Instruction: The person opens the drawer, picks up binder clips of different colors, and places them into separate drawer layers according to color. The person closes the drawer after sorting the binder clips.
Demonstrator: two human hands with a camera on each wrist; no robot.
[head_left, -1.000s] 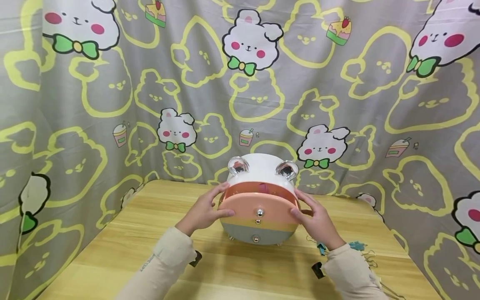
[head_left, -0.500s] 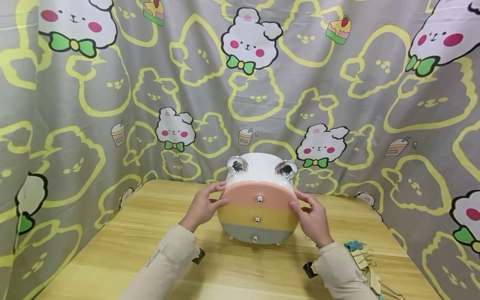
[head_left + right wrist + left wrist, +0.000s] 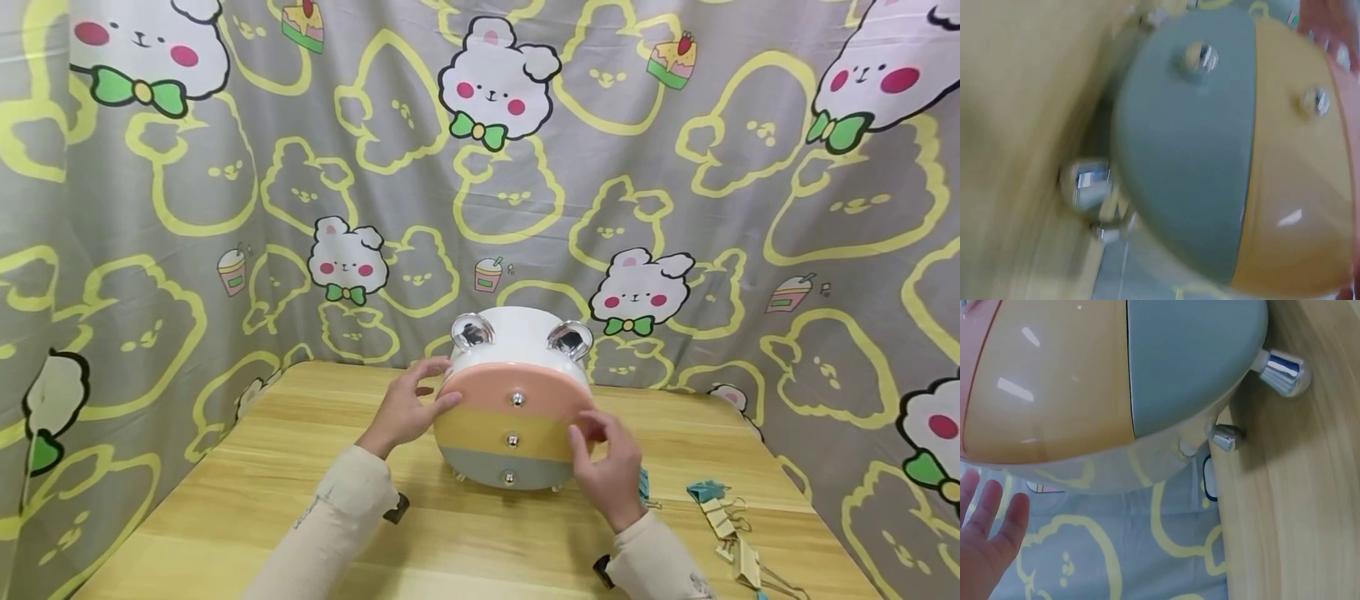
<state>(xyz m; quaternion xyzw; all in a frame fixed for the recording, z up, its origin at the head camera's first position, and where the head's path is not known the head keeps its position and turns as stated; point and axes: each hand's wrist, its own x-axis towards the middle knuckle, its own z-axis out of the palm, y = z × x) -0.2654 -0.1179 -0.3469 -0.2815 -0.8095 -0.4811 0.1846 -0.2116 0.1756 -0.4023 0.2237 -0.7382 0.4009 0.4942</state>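
A rounded white box (image 3: 517, 333) with two silver ears stands on the wooden table, its front banded by a pink drawer (image 3: 487, 387), a yellow drawer (image 3: 476, 431) and a grey-blue drawer (image 3: 483, 467), each with a silver knob. All three drawers are flush. At the box's upper left side is the left hand (image 3: 405, 410), fingers spread and loosely bent; in the left wrist view its fingers (image 3: 988, 515) stand apart from the shell. The right hand (image 3: 611, 462) is by the lower right edge of the front, fingers relaxed; whether it touches the box cannot be told.
Teal and cream binder clips (image 3: 720, 521) lie on the table (image 3: 225, 500) at the right, with another teal clip (image 3: 644, 483) partly behind the right hand. A patterned curtain (image 3: 420, 192) hangs behind and at both sides.
The pink drawer, pulled out a second ago with something purple inside, is now closed. The right hand has come off the box's upper right side and moved lower. The left hand has shifted slightly.
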